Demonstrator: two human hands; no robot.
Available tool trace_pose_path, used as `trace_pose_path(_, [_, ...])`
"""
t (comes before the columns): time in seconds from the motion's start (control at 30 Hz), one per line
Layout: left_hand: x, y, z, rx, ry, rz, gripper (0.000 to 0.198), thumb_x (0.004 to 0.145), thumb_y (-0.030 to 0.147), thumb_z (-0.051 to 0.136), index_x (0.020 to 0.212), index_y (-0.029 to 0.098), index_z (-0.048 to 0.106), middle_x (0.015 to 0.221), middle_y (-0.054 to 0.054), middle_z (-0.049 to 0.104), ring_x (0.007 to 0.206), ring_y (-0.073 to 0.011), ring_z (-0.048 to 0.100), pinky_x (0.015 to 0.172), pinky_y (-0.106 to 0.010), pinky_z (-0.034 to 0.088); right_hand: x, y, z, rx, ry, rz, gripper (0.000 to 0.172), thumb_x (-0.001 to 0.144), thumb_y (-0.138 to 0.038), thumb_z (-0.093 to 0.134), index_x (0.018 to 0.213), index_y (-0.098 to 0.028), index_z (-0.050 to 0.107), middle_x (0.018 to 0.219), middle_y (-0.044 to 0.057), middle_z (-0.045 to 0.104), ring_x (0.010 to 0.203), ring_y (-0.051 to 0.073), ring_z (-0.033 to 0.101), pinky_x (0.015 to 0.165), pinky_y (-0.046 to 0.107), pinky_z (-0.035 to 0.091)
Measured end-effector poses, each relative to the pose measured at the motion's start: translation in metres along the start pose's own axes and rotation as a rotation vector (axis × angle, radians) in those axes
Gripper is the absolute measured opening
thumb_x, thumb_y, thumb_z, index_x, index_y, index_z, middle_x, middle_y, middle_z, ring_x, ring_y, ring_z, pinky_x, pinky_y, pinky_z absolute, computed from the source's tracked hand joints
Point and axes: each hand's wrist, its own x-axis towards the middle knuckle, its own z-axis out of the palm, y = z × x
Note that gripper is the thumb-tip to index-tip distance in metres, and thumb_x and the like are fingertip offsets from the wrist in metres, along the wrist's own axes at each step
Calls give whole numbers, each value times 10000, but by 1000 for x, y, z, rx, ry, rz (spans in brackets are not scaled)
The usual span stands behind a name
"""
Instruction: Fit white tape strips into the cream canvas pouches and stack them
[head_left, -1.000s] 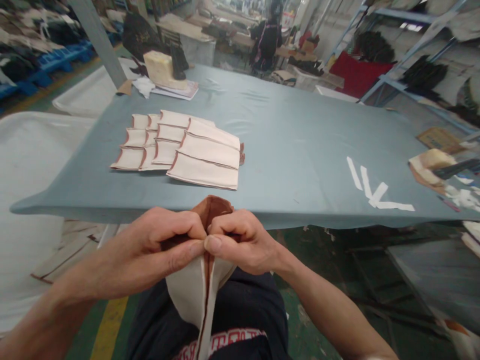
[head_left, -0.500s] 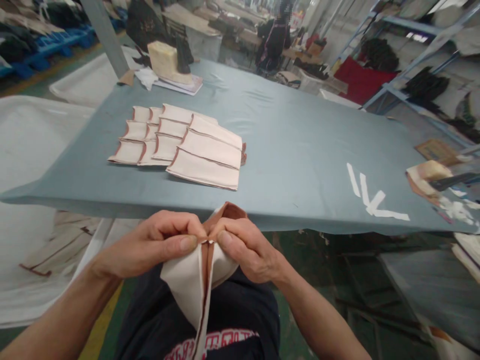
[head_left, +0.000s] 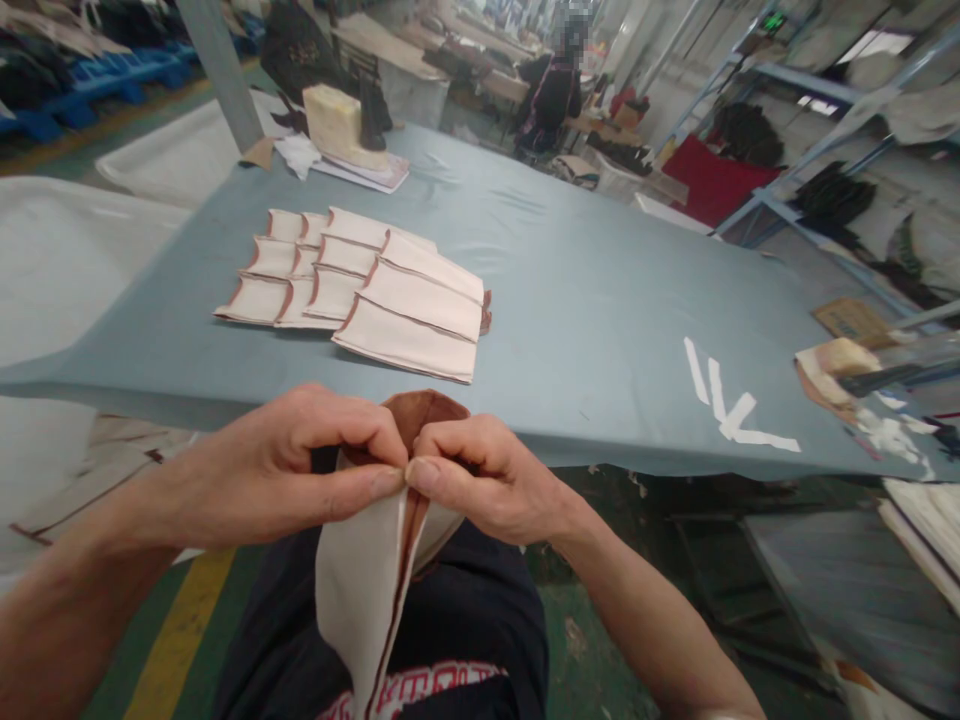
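Observation:
Both my hands pinch the edge of a cream fabric piece with a brown lining [head_left: 358, 575], held in front of my lap. My left hand [head_left: 322, 455] is closed, thumb and forefinger on the seam at the top edge. Right against it, my right hand [head_left: 480, 475] pinches the same edge, and the thumb tips almost touch. Below the fingers the cloth hangs down with a brown strip showing along its open fold. Its brown inner side curves up behind my hands. On the table beyond lie overlapping rows of similar cream pieces [head_left: 409, 325] with brown edges.
A blue-grey covered table [head_left: 570, 330] spans the front. White strips [head_left: 716, 390] lie on its right part, near a yellowish block [head_left: 847, 357]. Another block [head_left: 331, 118] stands at the far left corner. White bins [head_left: 67, 250] are at the left, metal shelves [head_left: 795, 85] at the right. A person [head_left: 551, 95] is in the background.
My hands have come closer together, and the gap in the fabric's edge between the thumbs has closed. More brown lining shows behind the hands. The view has shifted slightly.

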Motion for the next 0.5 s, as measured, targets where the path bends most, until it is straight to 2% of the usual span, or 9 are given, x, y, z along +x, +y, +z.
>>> trace_pose_path(0.13, [-5, -8, -1, -59, -84, -51, 399, 1116, 432, 698, 785, 212, 737, 703, 17, 705, 629, -151, 628, 596, -227, 450, -6, 12, 13, 14, 22, -28, 478, 1094, -386, 720, 734, -272, 428, 651, -88, 409, 564, 101, 340, 528, 261, 296])
trace_pose_path(0.2, [-5, -14, -1, -74, -95, -38, 534, 1167, 551, 637, 766, 204, 697, 684, 23, 647, 613, -145, 577, 578, -240, 420, -11, 16, 15, -185, 117, -152, 401, 1048, -236, 648, 741, -280, 394, 658, -83, 399, 569, 109, 335, 554, 281, 279])
trace_pose_path(0.3, [-2, -28, 0, -88, -39, -40, 760, 1193, 782, 462, 770, 198, 706, 702, 9, 652, 637, -156, 567, 609, -260, 436, -17, 21, 10, -570, 270, -395, 350, 943, -83, 567, 762, -287, 347, 663, -77, 382, 591, 129, 338, 611, 315, 279])
trace_pose_path(0.37, [1, -37, 1, -103, 11, -77, 861, 1161, 886, 384, 790, 195, 738, 722, -2, 688, 663, -169, 586, 646, -271, 460, -21, 26, 2, -674, 293, -438, 351, 956, -64, 565, 771, -288, 369, 652, -75, 413, 590, 138, 370, 619, 315, 312])
trace_pose_path(0.5, [8, -49, 1, -117, 34, -71, 961, 1114, 971, 306, 770, 189, 746, 737, -20, 711, 691, -189, 604, 693, -300, 467, -27, 36, -13, -602, 280, -359, 349, 1119, -187, 610, 793, -269, 519, 663, -44, 575, 604, 151, 486, 615, 296, 385])
